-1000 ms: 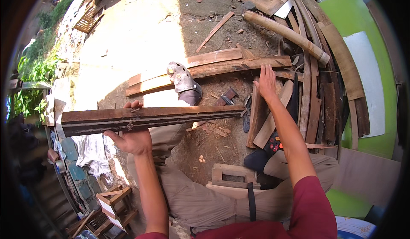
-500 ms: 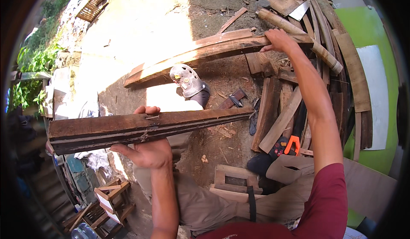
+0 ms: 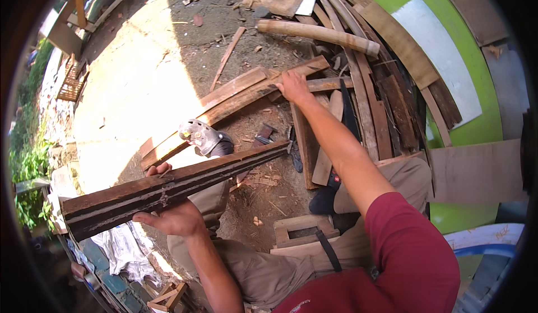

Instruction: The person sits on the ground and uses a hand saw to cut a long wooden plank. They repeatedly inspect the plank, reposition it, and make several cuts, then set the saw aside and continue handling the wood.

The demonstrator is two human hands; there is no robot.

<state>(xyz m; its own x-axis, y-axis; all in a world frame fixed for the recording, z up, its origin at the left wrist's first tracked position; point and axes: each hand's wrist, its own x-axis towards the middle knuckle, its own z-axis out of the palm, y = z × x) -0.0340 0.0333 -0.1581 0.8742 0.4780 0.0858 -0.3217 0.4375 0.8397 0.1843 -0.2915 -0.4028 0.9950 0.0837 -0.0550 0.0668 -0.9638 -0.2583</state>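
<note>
Left hand: my left hand (image 3: 171,218) cups a long dark wooden beam (image 3: 174,187) from below, fingers curled round its underside; the beam runs from lower left toward centre frame.
Right hand: my right hand (image 3: 292,86) lies palm-down on a weathered plank (image 3: 235,103) at upper centre, fingers closing over its end.
Angle grinder: grey angle grinder (image 3: 204,138) rests on the ground, just above the beam.
Timber pile: curved boards (image 3: 381,106) stacked at right, against a green wall (image 3: 414,5).
Step in hand: picking a second piece from the pile, I judge.
Next move calls for: a firm grip on the plank while the beam stays balanced.
</note>
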